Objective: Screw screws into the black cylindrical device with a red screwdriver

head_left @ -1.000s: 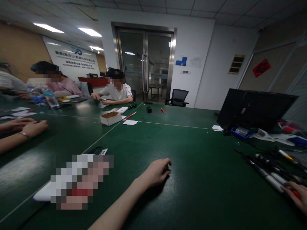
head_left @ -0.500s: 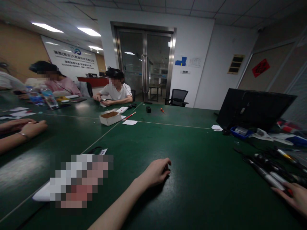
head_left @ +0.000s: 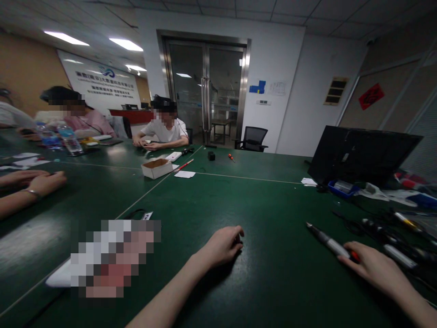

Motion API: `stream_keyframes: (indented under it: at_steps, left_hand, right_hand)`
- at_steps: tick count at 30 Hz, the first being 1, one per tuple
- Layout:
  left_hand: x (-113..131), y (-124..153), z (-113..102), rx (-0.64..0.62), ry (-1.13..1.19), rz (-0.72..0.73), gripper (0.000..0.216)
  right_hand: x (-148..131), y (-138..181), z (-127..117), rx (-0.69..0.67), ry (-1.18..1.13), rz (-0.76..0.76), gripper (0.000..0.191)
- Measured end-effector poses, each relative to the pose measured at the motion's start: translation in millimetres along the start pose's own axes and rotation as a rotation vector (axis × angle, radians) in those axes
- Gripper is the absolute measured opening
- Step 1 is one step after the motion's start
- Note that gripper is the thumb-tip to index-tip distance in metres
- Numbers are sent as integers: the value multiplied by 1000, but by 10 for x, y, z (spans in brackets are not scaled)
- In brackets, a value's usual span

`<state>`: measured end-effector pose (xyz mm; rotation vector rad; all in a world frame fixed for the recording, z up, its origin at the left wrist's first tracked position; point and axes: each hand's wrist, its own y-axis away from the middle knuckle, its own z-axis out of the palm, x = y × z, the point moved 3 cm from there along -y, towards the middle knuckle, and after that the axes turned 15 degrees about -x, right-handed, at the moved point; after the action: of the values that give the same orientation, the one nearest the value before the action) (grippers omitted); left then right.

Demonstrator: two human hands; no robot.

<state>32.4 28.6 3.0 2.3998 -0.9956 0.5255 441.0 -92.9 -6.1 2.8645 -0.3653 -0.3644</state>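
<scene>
My right hand [head_left: 372, 266] is closed round a slim, pen-shaped tool [head_left: 329, 243] with a dark tapered tip, a silver-grey body and a red part by the fingers. The tool slants over the green table [head_left: 273, 205], its tip pointing away and to the left. My left hand [head_left: 223, 246] rests on the tabletop with its fingers curled in. Something small and dark shows between its thumb and forefinger, but I cannot make out what it is.
Several tools and cables [head_left: 389, 237] lie at the right, near a blue tray [head_left: 343, 189] and a black monitor [head_left: 362, 157]. A white open box [head_left: 157, 169] stands farther back. At the left are a co-worker's hands [head_left: 48, 184] and a blurred-out phone-like object [head_left: 59, 275].
My right hand has moved left from the pile of tools, and the pen-shaped tool has come with it. My left hand has stayed in place.
</scene>
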Motion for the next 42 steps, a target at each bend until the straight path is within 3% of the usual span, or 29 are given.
stream_keyframes:
  at_steps: [5, 9, 12, 15, 18, 20, 24, 29, 35, 42]
  left_hand:
    - [22, 18, -11, 25, -7, 3, 21]
    - [62, 43, -50, 150, -53, 35, 14]
    - [101, 64, -67, 223, -102, 96, 21]
    - [107, 55, -39, 159, -117, 159, 36]
    - [42, 22, -3, 37, -106, 117, 50]
    - [-12, 7, 0, -10, -94, 70, 61]
    - [-49, 29, -50, -17, -111, 33, 55]
    - [-53, 96, -141, -36, -125, -70, 48]
    - [-73, 124, -186, -38, -125, -122, 41]
    - [-33, 97, -143, 49, -64, -5, 35]
  right_hand:
    - [-873, -115, 74, -109, 94, -257, 32]
    - [-1511, -177, 119, -142, 164, -422, 24]
    - [-1937, -196, 178, -163, 217, -528, 22]
    - [-2282, -220, 269, -180, 257, -623, 23]
    - [-2518, -258, 347, -208, 279, -694, 27]
    - [-2601, -278, 358, -228, 281, -736, 30]
    - [-2561, -290, 237, -251, 186, -771, 38]
    - [-2290, -302, 58, -327, 93, -643, 45]
    - [-2177, -269, 110, -371, 98, -591, 16]
    - [-2195, -266, 223, -302, 91, -623, 11]
